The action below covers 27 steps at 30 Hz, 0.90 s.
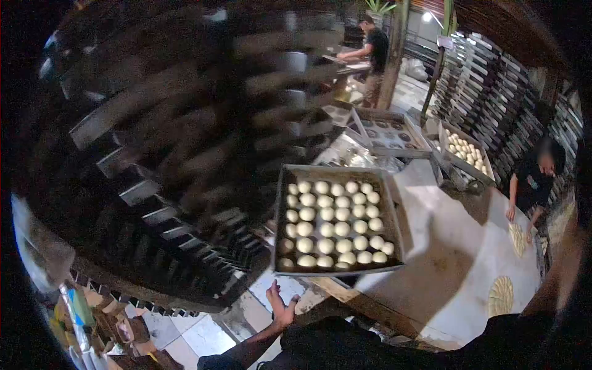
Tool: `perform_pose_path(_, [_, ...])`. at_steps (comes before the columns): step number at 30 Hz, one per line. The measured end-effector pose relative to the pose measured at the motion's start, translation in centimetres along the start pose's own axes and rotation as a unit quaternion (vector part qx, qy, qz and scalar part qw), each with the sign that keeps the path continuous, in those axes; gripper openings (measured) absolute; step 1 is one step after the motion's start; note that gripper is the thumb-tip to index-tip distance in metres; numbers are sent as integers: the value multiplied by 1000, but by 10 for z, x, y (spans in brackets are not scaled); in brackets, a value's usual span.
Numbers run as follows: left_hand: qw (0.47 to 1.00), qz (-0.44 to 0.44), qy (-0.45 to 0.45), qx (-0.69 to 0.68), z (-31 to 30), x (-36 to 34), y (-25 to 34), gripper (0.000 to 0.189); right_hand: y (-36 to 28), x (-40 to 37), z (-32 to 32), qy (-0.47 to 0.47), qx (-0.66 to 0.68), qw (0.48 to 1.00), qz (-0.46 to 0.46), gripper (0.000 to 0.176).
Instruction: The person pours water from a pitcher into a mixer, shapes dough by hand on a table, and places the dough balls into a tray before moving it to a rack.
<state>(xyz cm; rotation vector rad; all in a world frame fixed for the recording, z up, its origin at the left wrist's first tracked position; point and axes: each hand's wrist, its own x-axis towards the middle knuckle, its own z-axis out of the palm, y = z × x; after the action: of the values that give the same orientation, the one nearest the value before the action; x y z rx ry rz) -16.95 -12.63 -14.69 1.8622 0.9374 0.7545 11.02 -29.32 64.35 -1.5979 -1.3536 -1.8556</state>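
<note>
My left hand (282,306) is empty, its fingers spread, just below the near edge of a dark metal tray (395,213). A visible gap separates the hand from the tray. Rows of round, pale dough balls (325,229) fill the tray, which sits at the left end of a work table (431,246). At the right edge my right forearm (558,277) reaches up and outward, blurred; the hand at its end is out of sight. Near that arm, a cluster of shaped dough strips (501,297) lies on the table.
Tall stacks of dark trays (185,142) stand at left. Behind the table are a muffin-type pan (391,132) and another tray of dough balls (467,152). One co-worker (535,176) handles dough strips (517,240) at right; another person (373,52) works at the back.
</note>
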Motion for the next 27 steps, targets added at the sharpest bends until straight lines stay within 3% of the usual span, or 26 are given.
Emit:
perform_pose_path(1, [1000, -3, -6, 1, 17, -10, 2, 86, 23, -30, -21, -28, -13, 999, 19, 69])
perform_pose_path(3, [987, 44, -9, 154, 49, -22, 20, 89, 67, -88, -60, -92, -31, 994, 56, 68])
perform_pose_path(8, [992, -79, 5, 101, 112, 4, 64, 79, 149, -209, -130, -240, -37, 958, 154, 64])
perform_pose_path(9, [992, -58, -18, 109, 119, 11, 77, 77, 158, -229, -140, -264, -30, 949, 171, 64])
perform_pose_path(10, [988, -50, 49, 135, 136, 8, 76, 77, 165, -248, -147, -289, -19, 938, 189, 63])
perform_pose_path(11, [977, -139, 53, 152, 142, 9, 96, 82, 170, -266, -151, -316, -6, 925, 210, 63])
perform_pose_path(13, [984, -25, 103, 142, 156, 11, 68, 83, 172, -300, -151, -383, 29, 885, 264, 62])
perform_pose_path(15, [975, -107, 147, 129, 169, 1, 82, 79, 157, -322, -139, -477, 64, 811, 332, 60])
perform_pose_path(16, [977, -135, 162, 39, 177, -3, 74, 80, 133, -330, -133, -479, 67, 810, 331, 60])
perform_pose_path(17, [970, -159, 178, -52, 185, -3, 66, 82, 89, -341, -111, -295, 183, 897, 273, 61])
perform_pose_path(18, [980, -127, 145, 47, 185, -12, 81, 84, 56, -348, -92, -93, 290, 932, 199, 62])
perform_pose_path(19, [979, -94, 111, 143, 184, -20, 100, 87, 42, -348, -82, -80, 235, 964, 96, 56])
perform_pose_path(20, [979, -96, 129, 123, 197, -30, 93, 90, 42, -351, -73, -87, 164, 983, 2, 62])
perform_pose_path(21, [974, -107, 85, 182, 193, -38, 112, 91, 32, -359, -66, -134, 192, 972, 25, 71])
perform_pose_path(22, [978, -105, 86, 158, 195, -44, 121, 92, 22, -360, -59, -185, 243, 951, 47, 75])
perform_pose_path(23, [982, -102, 88, 134, 198, -49, 125, 93, 2, -375, -41, -201, 207, 952, 100, 74])
perform_pose_path(24, [981, -108, 93, 128, 194, -49, 129, 93, -14, -369, -34, -191, 223, 955, 34, 71])
perform_pose_path(26, [990, -101, 6, 97, 189, -55, 135, 99, -39, -386, -13, -162, 286, 942, 66, 65])
perform_pose_path(27, [990, -105, 7, 95, 187, -61, 140, 99, -49, -398, -11, -161, 311, 933, 87, 62])
